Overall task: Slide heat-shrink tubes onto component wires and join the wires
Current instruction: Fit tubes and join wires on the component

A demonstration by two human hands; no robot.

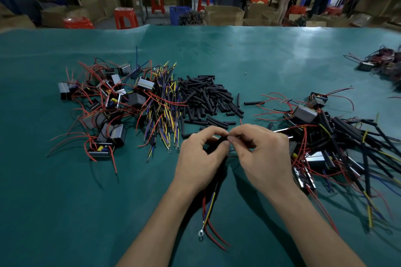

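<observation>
Pinching a black heat-shrink tube (pixel 217 142) in the left hand (pixel 200 156) and thin wire ends in the right hand (pixel 263 151) above the green mat (pixel 65 201), judging both light and limp, gripping close to the tips.

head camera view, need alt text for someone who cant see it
Two bare hands meet over a green table, the left hand and right hand pinching a black heat-shrink tube and thin wires between them. Spare black tubes lie piled behind, with wired components at left and finished pieces at right.
</observation>
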